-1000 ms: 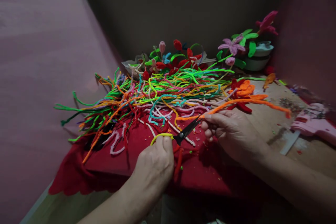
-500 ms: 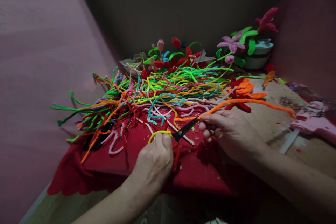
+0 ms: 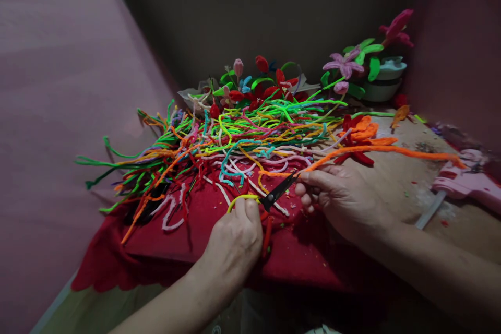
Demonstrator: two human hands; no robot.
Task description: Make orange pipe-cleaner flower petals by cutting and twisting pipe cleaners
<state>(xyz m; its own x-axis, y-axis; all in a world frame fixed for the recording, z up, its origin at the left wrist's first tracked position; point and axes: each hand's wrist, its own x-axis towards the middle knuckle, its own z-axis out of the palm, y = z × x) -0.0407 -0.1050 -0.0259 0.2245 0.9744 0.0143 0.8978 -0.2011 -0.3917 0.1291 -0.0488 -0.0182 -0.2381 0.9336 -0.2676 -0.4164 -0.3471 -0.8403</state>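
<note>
My left hand (image 3: 238, 235) is wrapped round the handles of black-bladed scissors (image 3: 271, 198), whose yellow handle loop shows above the fingers. The blade tips reach an orange fuzzy stem (image 3: 352, 149) right beside the fingertips of my right hand (image 3: 332, 193). Thumb and forefinger of that hand pinch the stem, and its long end arches to the right over a red and orange flower (image 3: 354, 138). A shorter orange piece continues left of the blades. Behind both hands spreads a pile of many-coloured fuzzy stems (image 3: 266, 130).
A pink glue gun (image 3: 465, 180) lies on the right. Fuzzy flowers (image 3: 258, 86) stand behind the pile, and more rise near a pale pot (image 3: 383, 88) at the back right. Red cloth (image 3: 168, 240) covers the front, with small scraps on it.
The orange stem's far end has shifted right, over the glue gun. My left hand and the scissors have moved slightly right, and the blades look a little more open.
</note>
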